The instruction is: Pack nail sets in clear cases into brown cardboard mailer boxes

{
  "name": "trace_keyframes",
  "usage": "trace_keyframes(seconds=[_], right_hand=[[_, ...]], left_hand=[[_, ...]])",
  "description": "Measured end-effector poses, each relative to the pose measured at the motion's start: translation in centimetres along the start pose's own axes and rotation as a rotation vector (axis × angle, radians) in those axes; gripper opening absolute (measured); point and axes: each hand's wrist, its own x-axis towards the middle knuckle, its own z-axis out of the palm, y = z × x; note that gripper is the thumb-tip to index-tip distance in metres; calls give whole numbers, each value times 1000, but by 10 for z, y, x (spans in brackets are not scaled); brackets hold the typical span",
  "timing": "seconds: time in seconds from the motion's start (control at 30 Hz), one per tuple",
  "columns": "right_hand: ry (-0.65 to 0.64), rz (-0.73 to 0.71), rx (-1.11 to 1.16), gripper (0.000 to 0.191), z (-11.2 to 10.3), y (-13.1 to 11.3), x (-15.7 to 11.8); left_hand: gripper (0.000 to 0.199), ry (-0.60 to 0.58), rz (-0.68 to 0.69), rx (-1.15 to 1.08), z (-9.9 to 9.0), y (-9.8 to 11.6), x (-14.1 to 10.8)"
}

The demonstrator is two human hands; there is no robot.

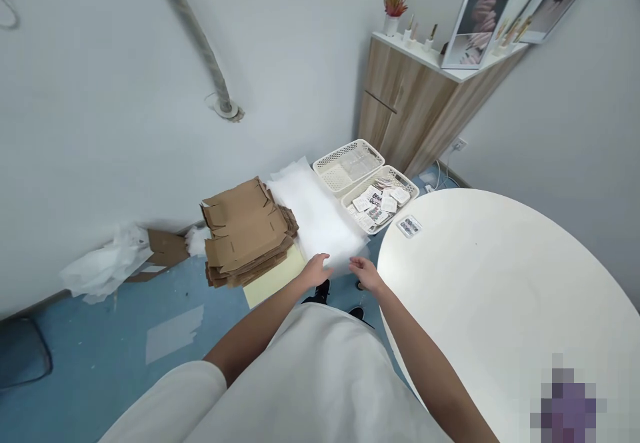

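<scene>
Shirt front: your white shirt lies nearest the camera, with both forearms reaching forward past it.
Left fingers: your left hand is loosely spread, thumb apart from the forefinger, with nothing seen in its grasp.
Right fingers: your right hand is half curled, facing the left across a small gap; you cannot tell from here whether it pinches a sheet edge.
White sheets: the thin white sheets lie in a stack just beyond both hands, their near edge between and under the fingers, beside the table's left edge.
Step in hand: you appear to be reaching for, or squaring up, the near edge of that stack.
Next move: handling one sheet would call for a light pinch at its near corners, parting it from those below.
Left of the sheets: flattened cardboard is stacked over a pale yellow sheet.
Beyond: two white baskets stand side by side, the nearer one holding small white packets.
Table: on the round white table, one clear packet lies near the far-left edge.
</scene>
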Motion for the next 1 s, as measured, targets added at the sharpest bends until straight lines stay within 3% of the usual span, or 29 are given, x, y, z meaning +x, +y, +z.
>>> trace_keyframes(seconds=[0.13, 0.4, 0.57, 0.83, 1.0], right_hand=[[13, 60, -28, 41, 22, -13, 30], [245, 90, -236, 57, 44, -24, 80], [312, 177, -160, 60, 46, -20, 94], [549, 86, -283, 58, 56, -21, 93], [433, -38, -280, 52, 64, -44, 83]], left_hand=[[44, -1, 2, -31, -13, -7, 32], [61, -150, -63, 53, -26, -28, 77], [58, -201, -92, 28, -28, -37, 83], [54, -140, -83, -52, -22, -40, 82], [51, -71, -60, -160, -23, -43, 78]])
